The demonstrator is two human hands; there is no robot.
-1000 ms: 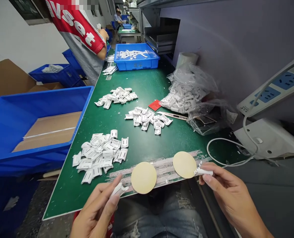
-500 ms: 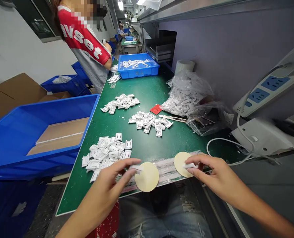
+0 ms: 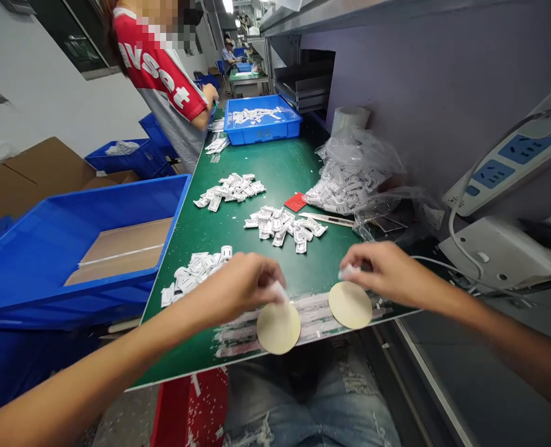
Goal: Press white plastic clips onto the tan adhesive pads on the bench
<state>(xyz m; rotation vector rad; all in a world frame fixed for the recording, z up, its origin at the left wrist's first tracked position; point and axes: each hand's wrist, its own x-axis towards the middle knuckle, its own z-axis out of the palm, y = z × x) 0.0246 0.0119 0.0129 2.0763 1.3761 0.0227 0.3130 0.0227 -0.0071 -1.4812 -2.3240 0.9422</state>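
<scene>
White letters ending in "set" run down the red sleeve point(image 3: 170, 68) of a co-worker by the green desk point(image 3: 298, 270), where the person's left hand point(image 3: 257, 280) has its grip pinched on a blurred white piece point(image 3: 279, 292) at the far edge of a flat, round, pale-yellow disc point(image 3: 278, 332). The right hand point(image 3: 375, 266) likewise pinches another white piece point(image 3: 349, 272) by the second disc point(image 3: 350, 307). The left forearm point(image 3: 177, 329) partly blocks a pile of small white parts point(image 3: 194, 271), while beyond lie a utility knife point(image 3: 329, 219) and a crinkled clear plastic bag point(image 3: 362, 154).
</scene>
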